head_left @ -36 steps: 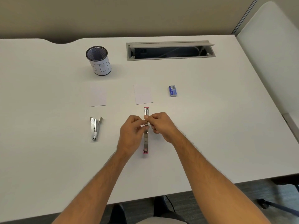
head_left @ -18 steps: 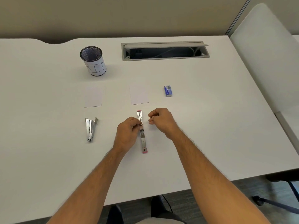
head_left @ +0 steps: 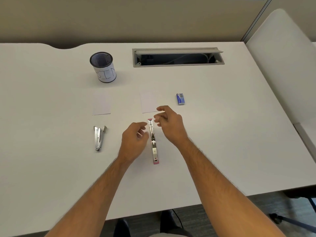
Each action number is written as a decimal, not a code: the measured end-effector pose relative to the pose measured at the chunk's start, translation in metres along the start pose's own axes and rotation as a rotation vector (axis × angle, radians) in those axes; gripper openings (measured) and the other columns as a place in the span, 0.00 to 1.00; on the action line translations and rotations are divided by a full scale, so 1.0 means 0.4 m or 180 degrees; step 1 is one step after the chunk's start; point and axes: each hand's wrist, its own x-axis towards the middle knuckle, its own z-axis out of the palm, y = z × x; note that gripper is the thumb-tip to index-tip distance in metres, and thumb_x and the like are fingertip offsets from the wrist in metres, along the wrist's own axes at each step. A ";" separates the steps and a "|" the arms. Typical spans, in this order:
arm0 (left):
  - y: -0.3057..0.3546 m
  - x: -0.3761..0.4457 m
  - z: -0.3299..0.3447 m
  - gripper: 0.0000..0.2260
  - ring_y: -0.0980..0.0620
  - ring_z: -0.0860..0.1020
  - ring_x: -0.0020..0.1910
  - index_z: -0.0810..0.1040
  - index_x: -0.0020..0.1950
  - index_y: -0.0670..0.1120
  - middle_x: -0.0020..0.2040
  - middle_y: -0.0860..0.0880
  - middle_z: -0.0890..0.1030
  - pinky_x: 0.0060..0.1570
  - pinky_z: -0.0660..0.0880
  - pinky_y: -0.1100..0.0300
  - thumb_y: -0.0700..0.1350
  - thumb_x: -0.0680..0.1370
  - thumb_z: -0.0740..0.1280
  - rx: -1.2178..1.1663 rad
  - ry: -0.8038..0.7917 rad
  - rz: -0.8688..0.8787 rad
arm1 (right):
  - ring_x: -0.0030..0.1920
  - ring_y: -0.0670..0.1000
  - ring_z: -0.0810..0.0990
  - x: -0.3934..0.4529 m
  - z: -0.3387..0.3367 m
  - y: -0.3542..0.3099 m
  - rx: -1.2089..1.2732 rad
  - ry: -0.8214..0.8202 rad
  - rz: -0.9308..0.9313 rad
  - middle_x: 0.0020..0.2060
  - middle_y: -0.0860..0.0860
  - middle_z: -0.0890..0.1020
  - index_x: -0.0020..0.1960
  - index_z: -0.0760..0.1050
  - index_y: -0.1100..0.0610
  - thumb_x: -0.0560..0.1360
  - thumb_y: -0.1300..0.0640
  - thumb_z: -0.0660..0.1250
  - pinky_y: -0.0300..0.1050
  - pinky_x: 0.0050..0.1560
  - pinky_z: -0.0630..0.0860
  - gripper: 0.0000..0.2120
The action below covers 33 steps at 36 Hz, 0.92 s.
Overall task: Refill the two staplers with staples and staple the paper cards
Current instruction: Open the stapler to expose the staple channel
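On the white desk (head_left: 51, 168) a pink-trimmed stapler (head_left: 153, 141) lies flipped open in a straight line, its metal channel facing up, between the two hands. The left hand (head_left: 135, 142) hovers just beside it with fingers loosely curled, holding nothing; the right hand (head_left: 169, 124) is also loose and holds nothing, its fingertips near the corner of the right paper card (head_left: 148, 102). A second, silver stapler (head_left: 98, 137) lies further left, below the left paper card (head_left: 101, 105). A small blue staple box (head_left: 180, 99), its print too small to read, sits right of the cards. The mesh cup (head_left: 103, 67) carries a handwritten label reading "BIN".
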 end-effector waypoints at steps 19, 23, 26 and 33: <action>0.137 0.113 -0.080 0.10 0.53 0.83 0.40 0.85 0.46 0.41 0.41 0.48 0.86 0.48 0.82 0.53 0.44 0.82 0.68 -0.2122 -0.0379 -0.1551 | 0.58 0.46 0.84 0.032 0.073 -0.083 -0.0209 -0.0424 -0.0606 0.63 0.50 0.84 0.77 0.66 0.46 0.80 0.64 0.59 0.40 0.61 0.80 0.27; 0.139 0.142 -0.089 0.09 0.53 0.84 0.39 0.84 0.48 0.38 0.43 0.46 0.87 0.46 0.83 0.55 0.41 0.82 0.65 -0.2154 -0.0166 -0.1622 | 0.55 0.45 0.85 0.056 0.096 -0.093 -0.0111 -0.0131 -0.0588 0.58 0.50 0.86 0.70 0.71 0.47 0.80 0.59 0.64 0.37 0.55 0.80 0.20; 0.135 0.172 -0.102 0.10 0.52 0.85 0.41 0.84 0.49 0.37 0.44 0.44 0.88 0.44 0.83 0.55 0.40 0.81 0.65 -0.2134 -0.0023 -0.1616 | 0.51 0.43 0.85 0.076 0.114 -0.105 0.0069 0.0000 -0.0602 0.51 0.48 0.87 0.61 0.76 0.51 0.79 0.56 0.68 0.38 0.53 0.82 0.11; 0.115 0.240 -0.149 0.10 0.51 0.86 0.43 0.84 0.47 0.41 0.45 0.44 0.88 0.44 0.82 0.56 0.41 0.81 0.64 -0.2052 0.0077 -0.1539 | 0.47 0.41 0.85 0.129 0.160 -0.145 0.0122 -0.0017 -0.0812 0.43 0.41 0.86 0.53 0.82 0.55 0.78 0.61 0.68 0.34 0.49 0.80 0.06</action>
